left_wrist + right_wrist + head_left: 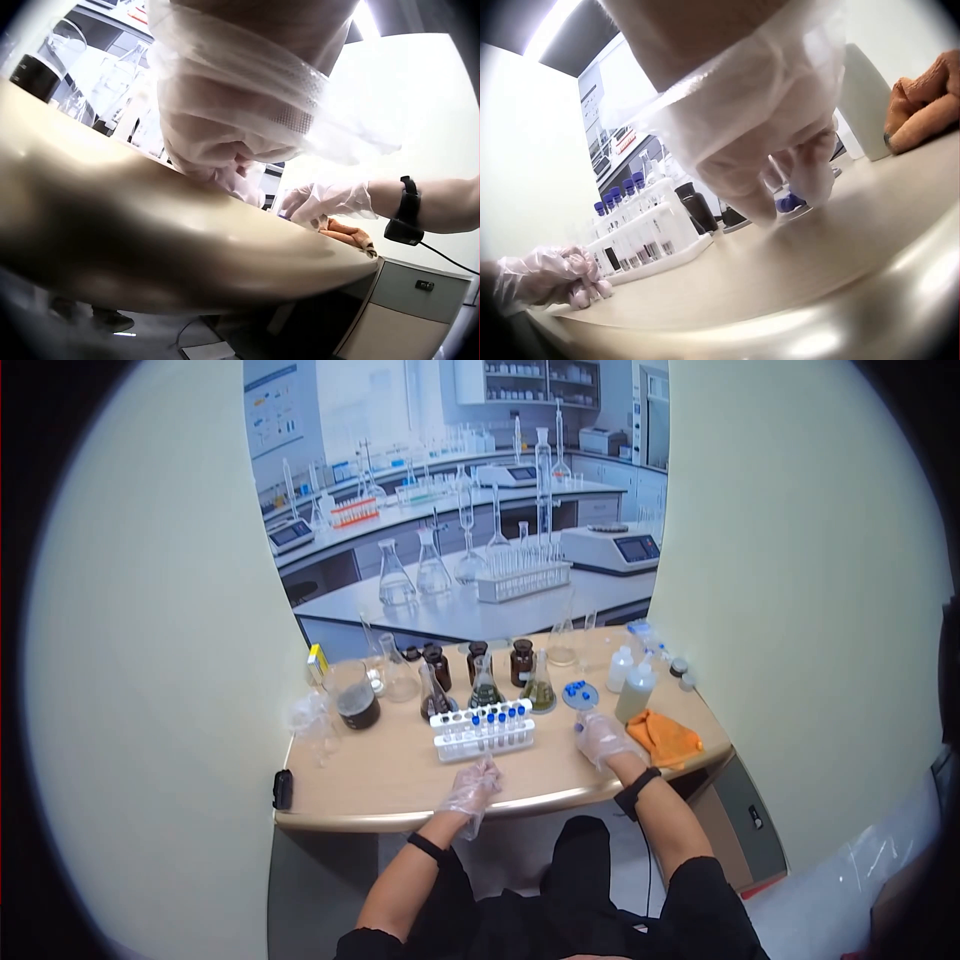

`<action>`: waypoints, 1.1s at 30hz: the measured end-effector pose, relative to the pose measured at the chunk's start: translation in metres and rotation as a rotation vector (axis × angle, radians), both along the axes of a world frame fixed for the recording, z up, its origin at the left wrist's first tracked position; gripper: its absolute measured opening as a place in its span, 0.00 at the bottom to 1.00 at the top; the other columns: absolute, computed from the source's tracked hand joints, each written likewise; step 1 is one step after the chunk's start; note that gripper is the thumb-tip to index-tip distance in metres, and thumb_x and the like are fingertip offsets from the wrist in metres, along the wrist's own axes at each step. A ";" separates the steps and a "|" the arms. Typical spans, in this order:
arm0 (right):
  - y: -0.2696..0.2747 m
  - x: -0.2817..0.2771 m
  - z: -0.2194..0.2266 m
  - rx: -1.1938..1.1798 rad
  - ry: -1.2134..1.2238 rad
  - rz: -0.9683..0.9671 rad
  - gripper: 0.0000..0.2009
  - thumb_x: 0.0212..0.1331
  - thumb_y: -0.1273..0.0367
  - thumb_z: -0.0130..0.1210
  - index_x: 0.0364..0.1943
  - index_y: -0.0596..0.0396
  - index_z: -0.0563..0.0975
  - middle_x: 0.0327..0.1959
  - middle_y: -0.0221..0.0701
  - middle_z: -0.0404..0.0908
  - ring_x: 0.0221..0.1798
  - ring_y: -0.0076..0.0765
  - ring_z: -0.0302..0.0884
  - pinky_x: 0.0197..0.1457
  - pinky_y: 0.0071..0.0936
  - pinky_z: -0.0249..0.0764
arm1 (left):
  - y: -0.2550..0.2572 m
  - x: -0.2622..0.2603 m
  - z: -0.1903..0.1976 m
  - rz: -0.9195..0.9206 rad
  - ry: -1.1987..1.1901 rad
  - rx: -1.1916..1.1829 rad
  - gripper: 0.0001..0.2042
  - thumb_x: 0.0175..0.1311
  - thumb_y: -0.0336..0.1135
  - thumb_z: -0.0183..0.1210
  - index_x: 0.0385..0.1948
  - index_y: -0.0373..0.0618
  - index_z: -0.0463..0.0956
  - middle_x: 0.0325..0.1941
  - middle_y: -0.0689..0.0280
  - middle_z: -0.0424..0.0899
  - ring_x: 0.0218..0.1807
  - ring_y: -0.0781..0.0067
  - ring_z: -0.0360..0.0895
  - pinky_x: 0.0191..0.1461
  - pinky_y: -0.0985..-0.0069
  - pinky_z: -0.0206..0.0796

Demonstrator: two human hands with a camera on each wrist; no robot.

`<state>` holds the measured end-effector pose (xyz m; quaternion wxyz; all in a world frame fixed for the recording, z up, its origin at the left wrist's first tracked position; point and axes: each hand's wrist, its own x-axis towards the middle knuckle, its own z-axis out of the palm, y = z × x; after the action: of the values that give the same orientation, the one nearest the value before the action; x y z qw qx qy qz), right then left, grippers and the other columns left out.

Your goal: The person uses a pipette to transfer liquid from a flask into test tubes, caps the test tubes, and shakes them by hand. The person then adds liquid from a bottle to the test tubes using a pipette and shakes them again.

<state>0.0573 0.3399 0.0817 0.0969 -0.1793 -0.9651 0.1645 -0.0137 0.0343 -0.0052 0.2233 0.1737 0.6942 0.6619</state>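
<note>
My gloved left hand (472,788) is at the table's front edge, close before a white test tube rack (484,754). Its fingers are curled; I cannot tell whether a clear tube is between them. Several test tubes stand in the rack, and some have blue caps (628,184). My gloved right hand (602,740) is low over the table to the rack's right, fingers bent down. Its thumb and fingertips pinch a small blue cap (579,728). Just beyond lies a round dish (571,704) with several more blue caps.
Behind the rack stand conical flasks with dark and green contents (538,695) and brown bottles (522,663). A beaker with dark contents (358,712) is at the left. Beside my right hand are a pale squeeze bottle (634,698) and an orange cloth (664,740).
</note>
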 end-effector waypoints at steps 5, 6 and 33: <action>0.010 -0.004 -0.017 0.009 0.009 0.011 0.12 0.65 0.65 0.53 0.48 0.49 0.83 0.48 0.49 0.87 0.52 0.60 0.85 0.57 0.50 0.79 | -0.004 0.005 0.032 -0.043 -0.022 -0.131 0.02 0.75 0.27 0.54 0.43 0.44 0.75 0.41 0.69 0.78 0.41 0.81 0.80 0.44 0.77 0.80; 0.012 -0.008 -0.023 0.035 0.026 0.011 0.12 0.65 0.65 0.53 0.48 0.49 0.83 0.49 0.49 0.87 0.53 0.60 0.85 0.57 0.50 0.79 | -0.004 0.005 0.031 -0.041 -0.015 -0.130 0.02 0.75 0.27 0.54 0.43 0.44 0.75 0.41 0.69 0.78 0.41 0.81 0.80 0.44 0.77 0.80; -0.010 -0.001 0.005 0.107 -0.091 -0.025 0.16 0.68 0.67 0.49 0.48 0.58 0.86 0.51 0.50 0.88 0.56 0.53 0.87 0.62 0.43 0.81 | -0.002 -0.003 0.009 -0.042 0.061 -0.104 0.07 0.79 0.34 0.53 0.47 0.42 0.77 0.44 0.63 0.86 0.36 0.79 0.84 0.45 0.77 0.83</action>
<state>0.0566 0.3303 0.0866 0.0642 -0.1933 -0.9736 0.1031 -0.0164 0.0325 0.0034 0.2247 0.1963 0.7303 0.6145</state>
